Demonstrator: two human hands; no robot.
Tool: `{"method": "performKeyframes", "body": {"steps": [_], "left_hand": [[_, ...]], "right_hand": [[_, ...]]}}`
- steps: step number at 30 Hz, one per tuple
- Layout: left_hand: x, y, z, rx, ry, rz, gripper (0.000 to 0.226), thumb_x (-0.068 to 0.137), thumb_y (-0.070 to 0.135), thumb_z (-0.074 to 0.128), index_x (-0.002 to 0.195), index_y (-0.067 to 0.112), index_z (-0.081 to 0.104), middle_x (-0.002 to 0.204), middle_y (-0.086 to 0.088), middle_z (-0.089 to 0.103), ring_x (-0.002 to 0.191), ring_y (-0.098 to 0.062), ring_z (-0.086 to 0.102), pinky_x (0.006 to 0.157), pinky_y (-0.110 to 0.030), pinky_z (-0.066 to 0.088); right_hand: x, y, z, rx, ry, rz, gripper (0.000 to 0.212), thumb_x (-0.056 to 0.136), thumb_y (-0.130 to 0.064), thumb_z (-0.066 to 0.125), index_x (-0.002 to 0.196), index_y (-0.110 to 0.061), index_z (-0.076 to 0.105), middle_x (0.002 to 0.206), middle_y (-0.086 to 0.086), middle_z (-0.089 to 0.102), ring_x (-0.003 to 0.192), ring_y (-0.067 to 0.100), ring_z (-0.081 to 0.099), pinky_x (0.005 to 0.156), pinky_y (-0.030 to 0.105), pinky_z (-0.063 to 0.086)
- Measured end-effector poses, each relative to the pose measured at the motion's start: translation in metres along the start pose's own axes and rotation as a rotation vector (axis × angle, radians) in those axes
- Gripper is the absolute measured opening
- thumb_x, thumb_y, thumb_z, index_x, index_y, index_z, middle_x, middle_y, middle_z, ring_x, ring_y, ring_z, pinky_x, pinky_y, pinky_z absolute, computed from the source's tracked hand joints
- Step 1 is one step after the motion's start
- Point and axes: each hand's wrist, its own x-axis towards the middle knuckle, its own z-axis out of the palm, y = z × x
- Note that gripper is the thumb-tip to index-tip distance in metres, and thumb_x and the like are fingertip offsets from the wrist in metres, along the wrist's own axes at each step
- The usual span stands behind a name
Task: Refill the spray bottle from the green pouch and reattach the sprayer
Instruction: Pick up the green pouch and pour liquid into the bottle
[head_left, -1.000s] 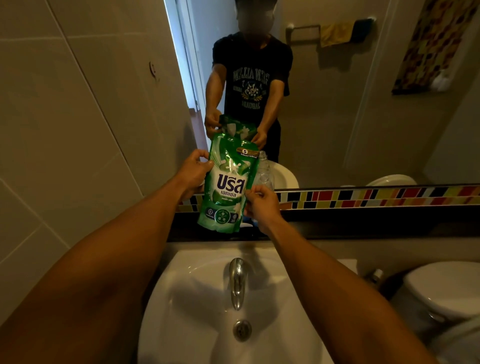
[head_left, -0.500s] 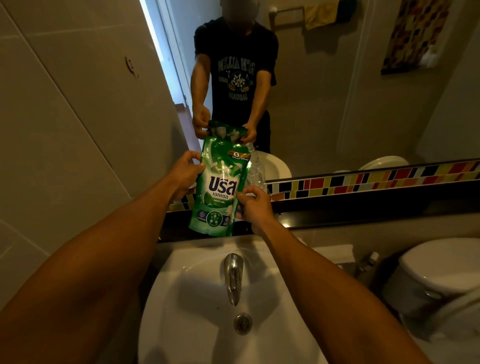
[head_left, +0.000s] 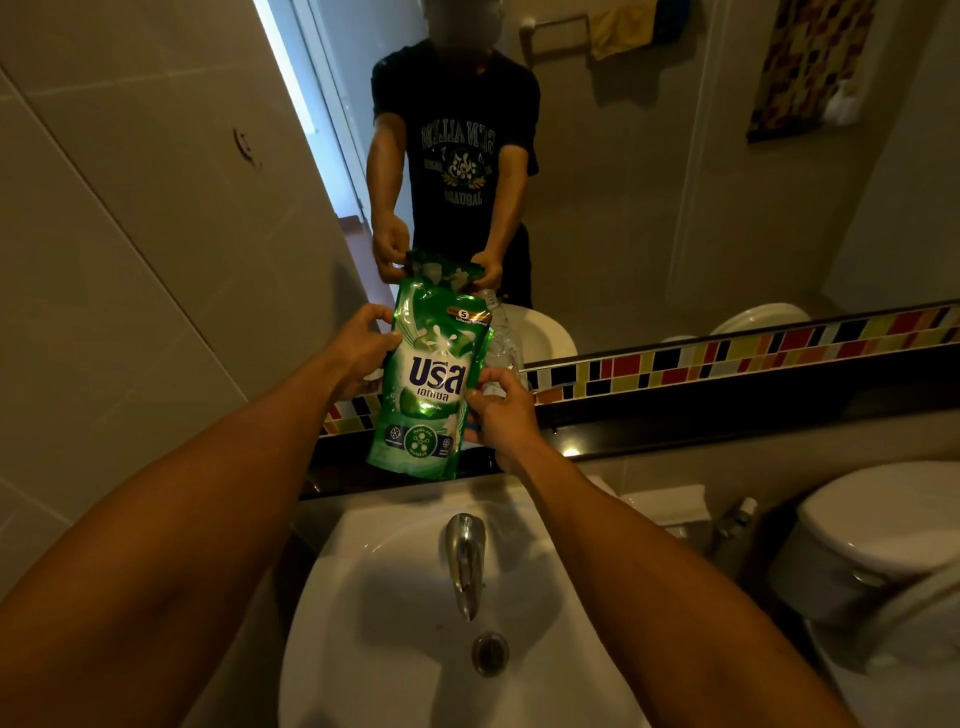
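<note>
The green pouch (head_left: 428, 384) is held upright above the dark ledge behind the sink. My left hand (head_left: 358, 348) grips its left edge near the top. My right hand (head_left: 501, 410) pinches its right edge lower down, thumb on the front. A clear spray bottle (head_left: 503, 338) with no sprayer on its neck stands just behind the pouch's right side, above my right hand. I cannot tell whether my fingers touch it. Something small and blue (head_left: 471, 429) shows under my right hand. The sprayer itself is not in sight.
A white sink (head_left: 363, 613) with a chrome tap (head_left: 465, 561) lies directly below. The mirror (head_left: 675, 208) behind the dark ledge (head_left: 727, 415) and tile strip reflects a person. A toilet (head_left: 883, 530) stands at the right, a tiled wall (head_left: 130, 260) at the left.
Both hands keep the same hold on the pouch, which has barely moved. Only my head view has shifted a little.
</note>
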Motion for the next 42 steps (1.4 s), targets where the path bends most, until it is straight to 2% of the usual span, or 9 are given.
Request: {"method": "performKeyframes", "body": {"steps": [3,6,10,15,19,23,28,36,42], "left_hand": [[0.001,0.002,-0.001,0.014,0.002,-0.011,0.019,0.100,0.013,0.052,0.112,0.029,0.051,0.098,-0.009,0.064,0.086,-0.023,0.061,0.070,-0.038,0.052],[0.001,0.005,-0.001,0.029,0.002,-0.013,0.022,0.100,0.013,0.051,0.118,0.027,0.051,0.097,-0.009,0.064,0.083,-0.022,0.061,0.064,-0.035,0.051],[0.002,0.010,-0.001,0.076,0.005,-0.012,0.024,0.101,0.013,0.051,0.120,0.027,0.050,0.096,-0.010,0.062,0.080,-0.021,0.059,0.058,-0.034,0.047],[0.003,0.016,0.000,0.093,0.006,-0.030,0.024,0.101,0.013,0.050,0.120,0.028,0.051,0.099,-0.010,0.063,0.083,-0.022,0.059,0.062,-0.036,0.048],[0.002,0.019,0.000,0.106,0.000,-0.033,0.026,0.102,0.013,0.049,0.123,0.027,0.050,0.098,-0.009,0.062,0.083,-0.021,0.058,0.060,-0.035,0.046],[0.001,0.022,0.002,0.123,0.003,-0.031,0.024,0.102,0.012,0.047,0.122,0.026,0.050,0.096,-0.009,0.061,0.079,-0.020,0.057,0.056,-0.033,0.043],[0.001,0.025,0.004,0.148,-0.005,-0.031,0.025,0.101,0.009,0.048,0.121,0.024,0.050,0.092,-0.009,0.059,0.075,-0.019,0.055,0.055,-0.031,0.041],[-0.001,0.027,0.002,0.169,-0.020,-0.038,0.025,0.101,0.010,0.048,0.122,0.023,0.050,0.094,-0.009,0.059,0.076,-0.019,0.056,0.056,-0.032,0.042],[-0.003,0.029,0.002,0.183,-0.031,-0.041,0.028,0.101,0.010,0.049,0.126,0.021,0.048,0.093,-0.008,0.058,0.078,-0.020,0.056,0.058,-0.033,0.043]], "right_hand": [[-0.001,0.001,0.001,0.020,-0.007,0.004,0.014,0.100,-0.006,0.058,0.109,-0.016,0.058,0.125,0.020,0.066,0.102,0.037,0.071,0.084,0.063,0.059],[0.000,0.002,0.002,0.029,-0.002,0.011,0.013,0.100,-0.007,0.059,0.109,-0.016,0.058,0.122,0.021,0.067,0.094,0.033,0.069,0.087,0.068,0.055],[0.001,0.003,0.002,0.043,0.008,0.026,0.014,0.100,-0.009,0.059,0.113,-0.013,0.056,0.105,0.017,0.068,0.090,0.034,0.064,0.091,0.069,0.050],[0.000,0.003,0.004,0.072,0.002,0.033,0.012,0.100,-0.008,0.060,0.109,-0.016,0.057,0.105,0.012,0.070,0.089,0.031,0.069,0.087,0.064,0.057],[-0.001,0.003,0.003,0.089,-0.006,0.035,0.014,0.101,-0.007,0.059,0.113,-0.014,0.056,0.097,0.011,0.070,0.088,0.032,0.067,0.087,0.063,0.056],[-0.002,0.003,0.004,0.083,0.000,0.044,0.016,0.101,-0.008,0.059,0.116,-0.012,0.056,0.099,0.013,0.070,0.089,0.033,0.066,0.085,0.061,0.057],[-0.005,0.001,0.003,0.099,-0.008,0.055,0.012,0.100,-0.009,0.060,0.109,-0.016,0.055,0.095,0.010,0.069,0.090,0.033,0.063,0.067,0.042,0.063],[-0.008,0.001,0.004,0.092,-0.015,0.069,0.017,0.100,-0.008,0.060,0.116,-0.012,0.055,0.097,0.010,0.073,0.085,0.027,0.072,0.075,0.049,0.064],[-0.012,-0.002,0.003,0.106,-0.043,0.067,0.017,0.101,-0.006,0.059,0.117,-0.010,0.054,0.090,0.008,0.073,0.064,0.014,0.074,0.059,0.037,0.064]]}}
